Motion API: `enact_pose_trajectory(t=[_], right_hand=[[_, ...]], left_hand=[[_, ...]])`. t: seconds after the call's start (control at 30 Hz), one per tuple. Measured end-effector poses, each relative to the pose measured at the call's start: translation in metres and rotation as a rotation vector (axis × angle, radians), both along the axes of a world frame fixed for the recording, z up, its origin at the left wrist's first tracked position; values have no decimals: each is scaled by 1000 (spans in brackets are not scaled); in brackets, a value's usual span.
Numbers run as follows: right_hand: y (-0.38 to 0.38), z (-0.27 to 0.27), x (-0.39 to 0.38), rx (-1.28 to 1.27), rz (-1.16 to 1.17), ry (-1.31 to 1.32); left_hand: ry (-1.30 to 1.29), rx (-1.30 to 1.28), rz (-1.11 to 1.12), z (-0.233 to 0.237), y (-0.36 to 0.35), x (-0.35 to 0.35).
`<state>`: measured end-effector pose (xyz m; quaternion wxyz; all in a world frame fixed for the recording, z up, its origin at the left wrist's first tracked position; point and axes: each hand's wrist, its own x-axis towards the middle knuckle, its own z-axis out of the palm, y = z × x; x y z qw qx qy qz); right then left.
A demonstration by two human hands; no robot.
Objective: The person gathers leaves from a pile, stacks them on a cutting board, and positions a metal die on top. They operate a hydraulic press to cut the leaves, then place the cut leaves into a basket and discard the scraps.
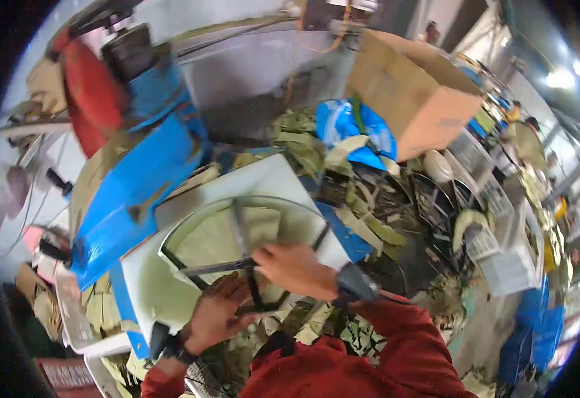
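A round metal ring (190,222) with crossed bars lies on a pale green leaf sheet (210,239) on top of a white board (263,176). My right hand (296,268) grips the ring's cross bar near its centre. At the near edge of the ring, my left hand (215,313) is closed over the dark bar, with a watch on its wrist. Both arms wear red sleeves.
A blue machine (137,172) with a red part (87,93) stands left of the board. A cardboard box (409,93) and a blue bag (353,129) sit behind it. Dried leaves (363,219) are strewn around, and wire trays (495,245) lie to the right.
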<state>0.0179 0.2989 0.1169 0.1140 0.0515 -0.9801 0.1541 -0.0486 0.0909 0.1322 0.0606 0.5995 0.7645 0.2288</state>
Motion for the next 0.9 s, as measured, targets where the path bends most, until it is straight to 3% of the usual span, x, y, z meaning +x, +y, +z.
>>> enact_pose_trajectory(t=[0.1, 0.13, 0.17, 0.2, 0.23, 0.33, 0.4, 0.43, 0.5, 0.6, 0.7, 0.8, 0.9], right_hand=[[63, 2, 73, -206, -258, -37], [84, 1, 101, -262, -450, -215], [109, -26, 134, -239, -420, 174], [113, -14, 162, -528, -779, -127], [135, -37, 194, -520, -779, -21], [203, -144, 294, -927, -980, 265], [215, -142, 309, -542, -964, 204], [229, -147, 319, -578, -963, 136], [257, -157, 330, -281, -881, -131], [293, -187, 331, -35, -733, -108], [263, -117, 282, 92, -665, 123], [220, -131, 230, -974, -627, -277], [122, -106, 181, -1388, -130, -525]], left_hand=[[-146, 226, -164, 35, -2, -12], [-167, 204, -60, 31, 0, -22], [-185, 187, 60, 16, 2, -35], [-198, 173, 193, -1, 3, -49], [-109, 147, 270, -22, 4, -65], [34, 17, 446, -74, 2, -106], [16, -155, 426, -90, 2, -131], [0, -241, 415, -90, 4, -138], [-96, -380, 497, -84, 14, -143], [-210, -505, 552, -87, 17, -153], [-253, -494, 628, -87, 16, -144], [-203, -511, 649, -89, 12, -117], [-204, -556, 659, -105, 7, -78]])
